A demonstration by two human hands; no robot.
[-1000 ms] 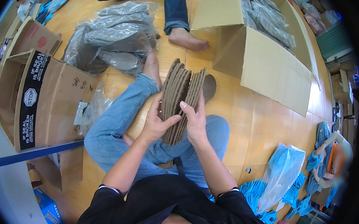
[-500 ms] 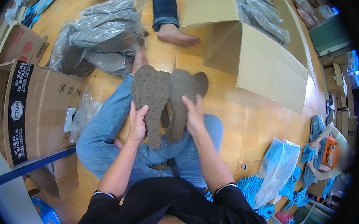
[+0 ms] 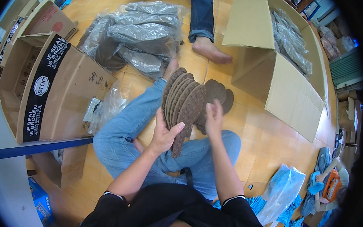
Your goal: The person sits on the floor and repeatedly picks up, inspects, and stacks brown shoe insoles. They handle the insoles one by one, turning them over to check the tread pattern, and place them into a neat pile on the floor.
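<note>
I sit on a wooden floor with my legs in blue jeans folded. My left hand (image 3: 165, 134) grips a fanned stack of brown textured shoe insoles (image 3: 186, 105), thumb across the front one. My right hand (image 3: 213, 116) holds the right side of the same stack, fingers on the rear insoles (image 3: 217, 93), spreading them apart. The stack is upright over my lap.
An open cardboard box (image 3: 51, 88) lies on its side at left. Clear plastic bags of dark insoles (image 3: 132, 37) are heaped ahead. A large open carton (image 3: 286, 87) with bagged insoles stands at right. Another person's leg and bare foot (image 3: 208, 47) rest ahead. Blue bags (image 3: 281, 194) lie at lower right.
The insoles, held as a tight stack a second ago, then shown flat, are now fanned out between both hands. The view has shifted slightly.
</note>
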